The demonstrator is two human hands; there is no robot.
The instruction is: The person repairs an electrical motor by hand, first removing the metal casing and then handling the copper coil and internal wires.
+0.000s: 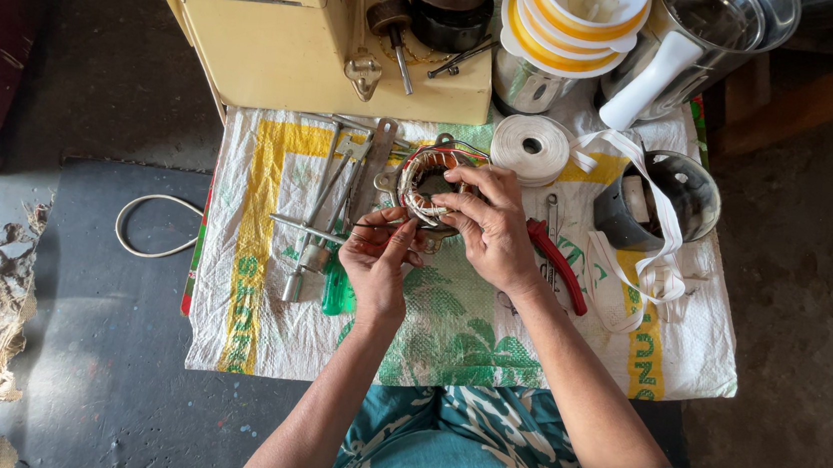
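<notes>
1. On the floor lies a woven sack (487, 341), white with yellow and green print, spread flat under everything.
2. At its far edge stands a cream machine (284, 32), with steel jars (700, 38) to the right.
3. Beside them sits a tape roll (531, 149), its loose end trailing.
4. Near centre, the right hand (488, 225) clamps a coil (428, 180), fingers curled over its rim.
5. Just below, the left hand (379, 256) pinches a thin wire at the coil's edge.
6. Left of the hands lie spanners (324, 206); right, red pliers (557, 263).
</notes>
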